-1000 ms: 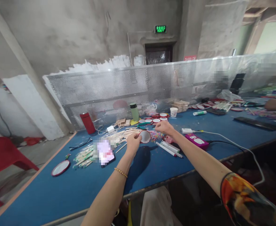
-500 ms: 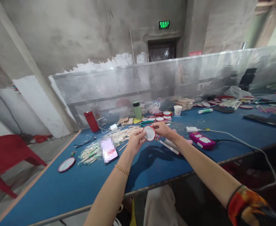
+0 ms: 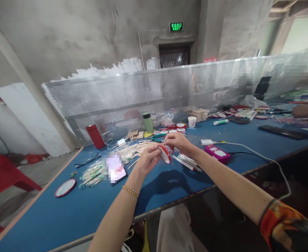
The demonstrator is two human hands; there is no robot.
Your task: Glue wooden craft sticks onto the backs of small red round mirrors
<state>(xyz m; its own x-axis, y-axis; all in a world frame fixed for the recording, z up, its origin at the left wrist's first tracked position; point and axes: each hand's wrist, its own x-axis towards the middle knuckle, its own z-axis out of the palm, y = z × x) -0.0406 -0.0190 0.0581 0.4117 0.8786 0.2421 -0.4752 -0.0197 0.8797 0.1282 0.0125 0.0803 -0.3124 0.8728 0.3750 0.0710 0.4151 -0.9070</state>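
Both of my hands meet above the blue table [image 3: 64, 217] on a small round red-rimmed mirror [image 3: 165, 154], which is tilted almost edge-on to the camera. My left hand [image 3: 147, 160] grips its lower left side with curled fingers. From the upper right, my right hand [image 3: 177, 141] pinches the top of the rim. Under and behind the hands lie white pens [image 3: 187, 162], a heap of small coloured bits and a spread of wooden sticks [image 3: 133, 150].
A phone [image 3: 115, 168], sticks and another round mirror [image 3: 65, 187] lie to the left. Further back stand a red flask [image 3: 95, 136], a green bottle [image 3: 148, 123], several round mirrors and a white cup [image 3: 192, 121]. A pink box [image 3: 218, 154] with cables sits right. A perforated metal screen [image 3: 133, 94] backs the table. Another person's arm [image 3: 305, 111] shows far right.
The mirror has turned from face-on to nearly edge-on between my hands. A second ago my right hand was above the coloured bits; now it pinches the mirror's rim.
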